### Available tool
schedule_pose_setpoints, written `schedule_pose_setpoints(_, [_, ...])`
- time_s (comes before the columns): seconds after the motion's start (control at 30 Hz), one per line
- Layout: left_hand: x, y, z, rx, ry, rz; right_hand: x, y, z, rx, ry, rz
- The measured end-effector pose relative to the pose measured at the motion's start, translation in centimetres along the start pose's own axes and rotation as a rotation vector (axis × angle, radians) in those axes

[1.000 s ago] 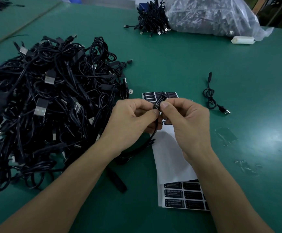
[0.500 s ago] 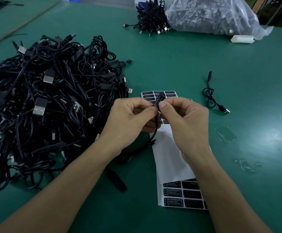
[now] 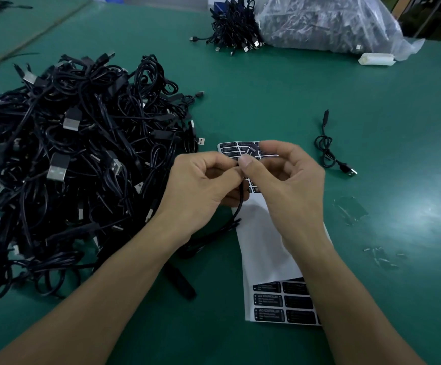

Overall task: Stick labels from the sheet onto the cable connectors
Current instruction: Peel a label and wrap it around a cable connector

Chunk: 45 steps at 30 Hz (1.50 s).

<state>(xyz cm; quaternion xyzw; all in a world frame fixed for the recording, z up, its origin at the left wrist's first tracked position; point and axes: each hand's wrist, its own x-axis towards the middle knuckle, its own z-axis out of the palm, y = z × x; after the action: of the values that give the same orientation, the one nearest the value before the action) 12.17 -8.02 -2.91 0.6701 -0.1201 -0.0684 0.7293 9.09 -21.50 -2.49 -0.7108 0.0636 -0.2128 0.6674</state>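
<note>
Both hands meet above the label sheet (image 3: 263,241), a long white strip with black labels at its far and near ends. My left hand (image 3: 203,185) pinches a thin black cable (image 3: 238,209) just below its connector. My right hand (image 3: 288,177) pinches the small black connector (image 3: 251,151), thumb pressing its label-wrapped side. The cable hangs down from the fingers to the table. Most of the connector is hidden by the fingertips.
A big heap of black USB cables (image 3: 77,159) fills the left of the green table (image 3: 266,96). One coiled cable (image 3: 327,148) lies to the right. A cable bundle (image 3: 235,27), a clear plastic bag (image 3: 327,22) and a white roll (image 3: 376,59) sit at the back.
The right fingers have shifted along the connector, thumb now pressing lower on it; the connector is more covered than before. Both hands stay in the same place.
</note>
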Motion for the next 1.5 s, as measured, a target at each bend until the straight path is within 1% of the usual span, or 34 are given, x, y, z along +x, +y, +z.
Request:
schedule_pose_setpoints(0.23, [0.0, -0.1, 0.0, 0.035, -0.028, 0.016, 0.2, -0.1, 0.1, 0.088, -0.034, -0.04])
schedule_pose_setpoints(0.5, [-0.1, -0.1, -0.1, 0.105, -0.007, 0.083, 0.5, 0.2, -0.1, 0.027, -0.027, -0.056])
schedule_pose_setpoints(0.63, [0.0, -0.1, -0.1, 0.064, 0.014, 0.091, 0.3, 0.0, 0.1, 0.072, -0.028, -0.01])
schedule_pose_setpoints(0.77, [0.2, 0.1, -0.2, 0.01, 0.077, 0.096, 0.2, -0.1, 0.1, 0.125, -0.068, 0.036])
schedule_pose_setpoints(0.87, [0.2, 0.4, -0.3, -0.031, 0.102, 0.115, 0.1, 0.2, 0.2, 0.006, -0.156, 0.025])
schedule_pose_setpoints(1.0, [0.2, 0.7, -0.3, -0.066, 0.151, 0.142, -0.5, 0.4, 0.5, -0.199, -0.291, -0.08])
schedule_pose_setpoints(1.07, [0.2, 0.9, -0.3, -0.075, 0.184, 0.141, -0.7, 0.5, 0.6, -0.225, -0.338, -0.091])
schedule_pose_setpoints(1.17, [0.1, 1.3, -0.2, -0.098, 0.209, 0.127, -0.9, 0.6, 0.8, -0.244, -0.402, -0.038])
schedule_pose_setpoints(1.23, [0.1, 1.6, -0.3, -0.127, 0.221, 0.114, -1.0, 0.6, 1.1, -0.277, -0.401, -0.032])
schedule_pose_setpoints(1.3, [0.1, 1.7, -0.4, -0.158, 0.234, 0.102, -0.9, 0.5, 1.1, -0.238, -0.376, -0.005])
schedule_pose_setpoints(1.43, [0.3, 1.9, -0.5, -0.233, 0.258, 0.073, -0.6, -0.1, 0.6, 0.002, -0.305, 0.099])
schedule_pose_setpoints(1.5, [0.3, 1.9, -0.6, -0.252, 0.256, 0.062, -0.5, -0.3, 0.5, 0.071, -0.28, 0.116])
